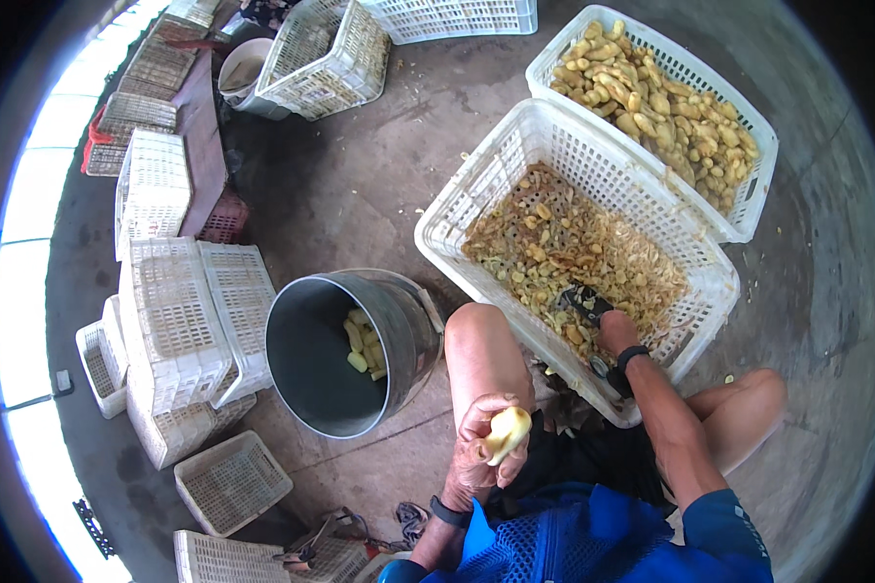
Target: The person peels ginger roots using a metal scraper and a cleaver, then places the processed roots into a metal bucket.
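Observation:
My left hand is closed round a pale yellow, peeled, lumpy piece of produce, held above my left knee. Inside the near end of a white slotted crate, my right hand grips a dark, flat tool; its exact kind is not clear. Below the tool lie yellow-brown peelings and scraps, spread over the crate's bottom. To the left of my knee, a deep grey bucket holds several pale peeled pieces.
Beyond the scrap crate, another white crate is heaped with unpeeled yellow-brown produce. Stacked white crates line the left side. A low crate sits at lower left. A pale bucket and more crates stand far off.

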